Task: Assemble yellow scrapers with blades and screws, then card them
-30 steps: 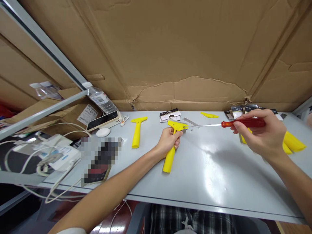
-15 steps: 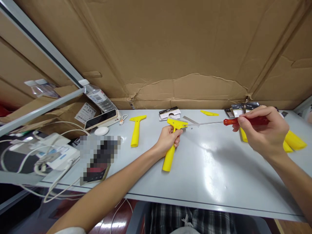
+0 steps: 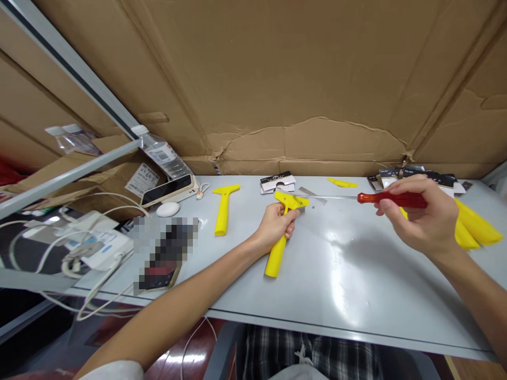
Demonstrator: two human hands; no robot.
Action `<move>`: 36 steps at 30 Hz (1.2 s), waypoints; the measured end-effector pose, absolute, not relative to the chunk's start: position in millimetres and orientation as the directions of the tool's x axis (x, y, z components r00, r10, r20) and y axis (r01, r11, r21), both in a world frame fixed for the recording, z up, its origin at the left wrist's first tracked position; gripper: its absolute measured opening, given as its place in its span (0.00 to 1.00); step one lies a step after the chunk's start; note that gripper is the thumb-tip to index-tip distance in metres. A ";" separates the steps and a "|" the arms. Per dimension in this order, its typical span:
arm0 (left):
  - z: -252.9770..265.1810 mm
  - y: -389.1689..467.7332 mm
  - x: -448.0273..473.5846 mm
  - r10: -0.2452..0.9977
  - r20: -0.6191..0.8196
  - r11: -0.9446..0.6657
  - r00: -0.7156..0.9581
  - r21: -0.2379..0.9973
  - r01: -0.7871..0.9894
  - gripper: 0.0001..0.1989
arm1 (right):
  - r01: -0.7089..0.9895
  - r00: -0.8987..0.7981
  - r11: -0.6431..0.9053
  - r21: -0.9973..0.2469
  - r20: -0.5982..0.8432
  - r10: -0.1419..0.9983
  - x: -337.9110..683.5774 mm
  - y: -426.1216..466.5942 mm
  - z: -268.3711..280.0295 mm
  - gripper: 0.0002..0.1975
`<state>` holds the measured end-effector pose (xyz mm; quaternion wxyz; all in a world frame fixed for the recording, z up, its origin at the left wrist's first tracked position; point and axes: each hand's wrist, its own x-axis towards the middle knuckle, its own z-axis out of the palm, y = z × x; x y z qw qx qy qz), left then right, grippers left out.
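My left hand [image 3: 273, 226] is closed around the neck of a yellow scraper [image 3: 277, 258], its head tilted up and away from me. A screwdriver [image 3: 390, 199] with a clear red handle is in my right hand [image 3: 425, 224]. Its long thin shank runs leftward to the scraper head; whether the tip touches a screw there, I cannot tell. Beyond the shank lies a thin metal blade [image 3: 312, 195], with a tiny metal part [image 3: 313, 207] near it. A yellow cover piece [image 3: 343, 183] rests further back. Left of my hand lies a second yellow scraper [image 3: 222, 214].
Printed cards [image 3: 278, 182] lie at the back, with more packaging [image 3: 433, 177] and yellow handles [image 3: 477, 227] to the right. On the left are a phone [image 3: 166, 190], a white mouse-like object [image 3: 168, 209], tangled cables [image 3: 75, 258] and a bottle [image 3: 164, 153]. Cardboard [image 3: 277, 79] walls the back.
The screwdriver tip has shifted left and slightly up, from the right end of the scraper head towards its middle. My left hand still holds the scraper; the whole view shifts slightly.
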<state>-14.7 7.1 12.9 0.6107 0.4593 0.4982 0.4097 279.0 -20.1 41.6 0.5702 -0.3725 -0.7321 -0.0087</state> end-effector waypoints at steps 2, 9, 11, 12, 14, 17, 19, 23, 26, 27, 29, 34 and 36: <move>14.0 6.7 -14.1 0.957 -0.234 0.246 0.169 0.968 -0.050 0.14 | 0.566 -0.106 0.734 -0.376 0.849 0.517 277.0 -21.1 39.5 0.13; 17.5 7.6 -14.2 0.958 -0.239 0.253 0.159 0.964 -0.078 0.13 | 0.446 0.049 0.765 -0.465 0.866 0.498 273.9 -21.0 53.4 0.10; 17.8 8.0 -14.8 0.957 -0.241 0.254 0.162 0.965 -0.070 0.11 | 0.478 0.059 0.777 -0.411 0.897 0.438 276.5 -18.8 59.3 0.10; 17.7 8.1 -15.0 0.957 -0.242 0.255 0.163 0.965 -0.066 0.11 | 0.501 0.055 0.776 -0.384 0.908 0.415 277.9 -17.8 61.2 0.10; 17.0 8.4 -15.2 0.957 -0.241 0.254 0.164 0.965 -0.063 0.11 | 0.521 0.046 0.770 -0.369 0.913 0.406 280.2 -16.5 62.7 0.11; 15.3 8.7 -15.4 0.957 -0.237 0.250 0.165 0.966 -0.062 0.10 | 0.518 0.042 0.762 -0.390 0.901 0.433 281.7 -16.4 61.8 0.11; 14.7 8.7 -15.3 0.957 -0.240 0.252 0.162 0.966 -0.059 0.10 | 0.516 0.043 0.760 -0.395 0.898 0.438 281.6 -17.1 61.3 0.11; 15.7 8.8 -15.5 0.957 -0.238 0.250 0.165 0.966 -0.057 0.10 | 0.519 0.038 0.760 -0.390 0.899 0.436 280.6 -18.2 60.5 0.10; 16.3 9.0 -15.9 0.956 -0.241 0.252 0.169 0.967 -0.048 0.10 | 0.495 0.019 0.763 -0.416 0.883 0.470 280.9 -18.0 55.9 0.10; 16.2 9.1 -15.9 0.956 -0.239 0.250 0.169 0.967 -0.048 0.11 | 0.480 0.016 0.761 -0.436 0.872 0.489 281.3 -17.7 53.8 0.10; 15.9 9.1 -15.8 0.957 -0.236 0.248 0.169 0.968 -0.051 0.12 | 0.456 0.018 0.755 -0.471 0.853 0.521 282.1 -16.9 50.1 0.11; 15.9 8.5 -15.2 0.957 -0.234 0.247 0.169 0.967 -0.057 0.12 | 0.441 0.020 0.767 -0.466 0.860 0.511 282.0 -15.9 49.4 0.11; 16.6 8.4 -15.1 0.957 -0.235 0.247 0.171 0.968 -0.053 0.12 | 0.440 0.018 0.774 -0.455 0.867 0.499 281.2 -16.2 50.8 0.11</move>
